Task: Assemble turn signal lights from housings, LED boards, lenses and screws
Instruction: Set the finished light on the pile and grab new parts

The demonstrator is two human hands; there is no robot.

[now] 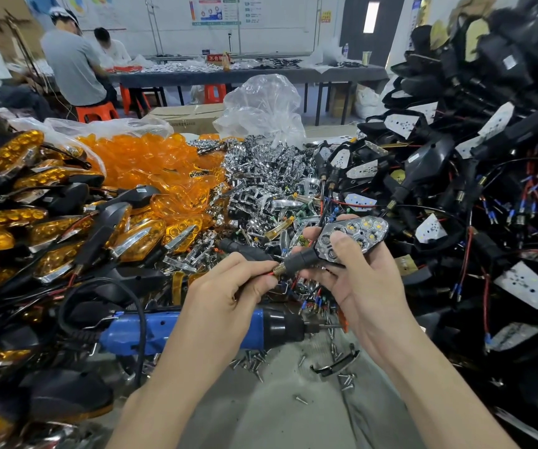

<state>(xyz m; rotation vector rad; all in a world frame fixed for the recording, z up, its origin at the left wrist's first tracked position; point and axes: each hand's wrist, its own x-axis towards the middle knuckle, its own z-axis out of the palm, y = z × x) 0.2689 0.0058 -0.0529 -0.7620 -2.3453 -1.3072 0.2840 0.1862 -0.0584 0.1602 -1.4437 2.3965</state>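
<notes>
Item: black plastic turn signal housing with chrome honeycomb reflector (pixel 349 238), held above the grey surface (pixel 277 413), centre.
Right hand (pixel 369 281): fingers curled round the housing, thumb on the reflector.
Left hand (pixel 228 288): fingers pinching the wire end of its black stem (pixel 300 261).
Below: blue electric screwdriver (pixel 128 332), loose steel screws (pixel 251 361).
Behind: heap of translucent orange lenses (pixel 144 157).

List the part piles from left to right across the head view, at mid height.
Finished amber lights → orange lenses → chrome reflectors → black housings with LED boards and wires.
</notes>
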